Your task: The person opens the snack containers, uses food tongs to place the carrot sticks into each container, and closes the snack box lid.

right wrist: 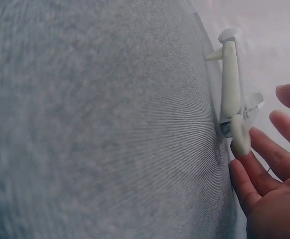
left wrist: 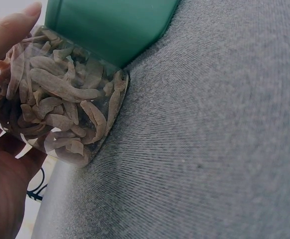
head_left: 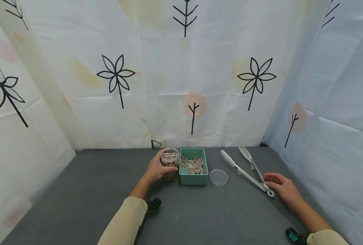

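Observation:
My left hand [head_left: 157,169] grips a clear plastic jar [head_left: 170,156], thumb across the near side. Dried, greyish-brown strips [left wrist: 60,94] show through the jar wall in the left wrist view. Against the jar's right side stands a green plastic box [head_left: 192,180] with similar dried strips [head_left: 193,165] inside. A round clear lid [head_left: 219,177] lies flat right of the box. My right hand [head_left: 283,189] is beside the hinge end of the white-tipped metal tongs [head_left: 248,173], fingers loosely bent with the fingertips [right wrist: 242,154] at the handle end. The tongs lie spread apart, tips pointing away.
A dark grey tabletop [head_left: 181,217] carries everything. White patterned cloth [head_left: 169,68] hangs along the back and both sides. A small dark object [head_left: 263,144] sits at the far right corner.

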{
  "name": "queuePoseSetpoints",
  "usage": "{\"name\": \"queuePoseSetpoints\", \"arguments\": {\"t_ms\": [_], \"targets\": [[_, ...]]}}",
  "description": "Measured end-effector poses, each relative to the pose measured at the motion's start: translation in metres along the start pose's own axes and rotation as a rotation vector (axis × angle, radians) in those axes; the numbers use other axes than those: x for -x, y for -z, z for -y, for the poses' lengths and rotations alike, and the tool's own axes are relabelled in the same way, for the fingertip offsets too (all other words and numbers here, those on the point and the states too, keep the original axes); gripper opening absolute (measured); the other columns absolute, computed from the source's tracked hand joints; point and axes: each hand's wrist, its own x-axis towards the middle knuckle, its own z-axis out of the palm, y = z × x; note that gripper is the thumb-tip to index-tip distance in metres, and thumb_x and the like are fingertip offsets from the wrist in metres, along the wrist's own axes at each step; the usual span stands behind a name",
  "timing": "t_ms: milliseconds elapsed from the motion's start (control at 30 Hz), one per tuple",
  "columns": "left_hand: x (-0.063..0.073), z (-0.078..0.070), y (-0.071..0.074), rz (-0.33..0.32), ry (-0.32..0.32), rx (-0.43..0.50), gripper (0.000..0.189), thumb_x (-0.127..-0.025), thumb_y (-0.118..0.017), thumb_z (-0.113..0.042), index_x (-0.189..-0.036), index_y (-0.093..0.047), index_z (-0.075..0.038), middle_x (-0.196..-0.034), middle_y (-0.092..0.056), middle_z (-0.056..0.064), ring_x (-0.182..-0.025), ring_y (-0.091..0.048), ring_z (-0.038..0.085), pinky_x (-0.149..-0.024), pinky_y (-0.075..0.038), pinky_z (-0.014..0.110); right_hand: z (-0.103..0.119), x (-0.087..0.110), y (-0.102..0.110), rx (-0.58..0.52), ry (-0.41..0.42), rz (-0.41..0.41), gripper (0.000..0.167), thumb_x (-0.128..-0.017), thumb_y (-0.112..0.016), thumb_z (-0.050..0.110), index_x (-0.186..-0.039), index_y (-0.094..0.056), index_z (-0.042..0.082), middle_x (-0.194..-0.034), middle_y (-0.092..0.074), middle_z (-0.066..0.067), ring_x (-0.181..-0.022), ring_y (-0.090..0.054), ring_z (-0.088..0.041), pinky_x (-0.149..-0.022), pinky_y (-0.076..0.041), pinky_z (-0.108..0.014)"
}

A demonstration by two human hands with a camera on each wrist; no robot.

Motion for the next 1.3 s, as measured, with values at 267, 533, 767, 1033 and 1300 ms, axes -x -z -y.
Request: {"name": "queuePoseSetpoints", "arguments": {"t_ms": [267, 533, 767, 1033, 1300], "targets": [[0.0, 0.001, -0.001, 0.0, 0.01, -0.006, 0.087, -0.071, -0.089, -0.031, -0.143, -0.043, -0.018, -0.127, -0.054, 0.015, -0.111, -0.056, 0.03, -0.084, -0.049, 0.046, 0.005, -0.001, 0.001, 0.009, -0.01, 0.005, 0.042, -0.098, -0.061, 0.022, -0.127, -0.055, -0.009, -0.12, -0.063, -0.023, -0.09, -0.052, 0.01, -0.075, -0.043, -0.02], [0.0, 0.003, -0.001, 0.003, 0.003, -0.001, 0.088, -0.07, -0.089, -0.03, -0.144, -0.043, -0.018, -0.128, -0.054, 0.015, -0.111, -0.056, 0.03, -0.084, -0.048, 0.046, 0.017, -0.008, 0.006, -0.001, 0.056, -0.037, 0.038, -0.101, -0.055, 0.021, -0.127, -0.055, -0.007, -0.12, -0.063, -0.023, -0.09, -0.051, 0.012, -0.076, -0.045, -0.019], [0.0, 0.003, -0.001, 0.002, -0.001, 0.003, 0.088, -0.07, -0.089, -0.029, -0.144, -0.043, -0.017, -0.128, -0.054, 0.015, -0.112, -0.055, 0.03, -0.086, -0.048, 0.047, 0.036, -0.014, 0.0, -0.05, 0.125, -0.054, 0.035, -0.101, -0.056, 0.016, -0.125, -0.056, -0.008, -0.12, -0.061, -0.028, -0.09, -0.056, 0.008, -0.074, -0.049, -0.018], [0.0, 0.003, -0.001, 0.0, -0.003, 0.001, 0.088, -0.07, -0.09, -0.03, -0.144, -0.043, -0.018, -0.128, -0.053, 0.015, -0.113, -0.055, 0.031, -0.086, -0.048, 0.048, 0.057, -0.023, -0.014, -0.095, 0.156, -0.02, 0.035, -0.1, -0.058, 0.015, -0.127, -0.056, -0.006, -0.122, -0.06, -0.025, -0.093, -0.058, 0.003, -0.081, -0.051, -0.026], [0.0, 0.003, -0.001, 0.0, -0.006, 0.0, 0.087, -0.071, -0.089, -0.03, -0.144, -0.043, -0.018, -0.128, -0.053, 0.015, -0.112, -0.055, 0.031, -0.085, -0.048, 0.047, 0.069, -0.034, -0.034, -0.155, 0.197, 0.047, 0.034, -0.098, -0.061, 0.013, -0.126, -0.056, -0.006, -0.124, -0.059, -0.027, -0.101, -0.06, -0.006, -0.082, -0.05, -0.023]]}}
